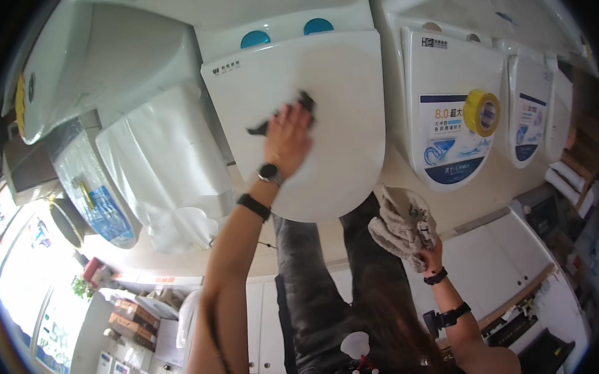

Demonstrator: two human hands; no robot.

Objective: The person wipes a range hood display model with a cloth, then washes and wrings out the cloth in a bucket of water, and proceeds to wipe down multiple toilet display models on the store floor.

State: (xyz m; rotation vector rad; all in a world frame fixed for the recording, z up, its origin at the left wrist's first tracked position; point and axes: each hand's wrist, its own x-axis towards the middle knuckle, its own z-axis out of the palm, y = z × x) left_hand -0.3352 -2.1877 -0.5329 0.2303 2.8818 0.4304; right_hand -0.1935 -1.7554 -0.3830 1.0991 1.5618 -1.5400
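Note:
A white toilet lid point(339, 159), lowered, lies in front of me, with two blue round caps point(255, 39) at its hinge edge. My left hand point(289, 139) presses flat on the lid with a dark cloth point(305, 102) under its fingers; the cloth sticks out past them on both sides. A watch and a black band circle that arm. To the lower right, my right hand point(431, 258) grips a crumpled light towel point(404, 221) with dark markings, held beside the lid's rounded front, off its surface.
On the right, another toilet lid point(452, 69) bears a printed sticker and a roll of yellow tape point(481, 113). More toilets stand beyond it. On the left is a toilet covered in white foam wrap point(164, 159). White cabinets point(494, 257) and stacked cardboard boxes point(133, 320) stand behind me.

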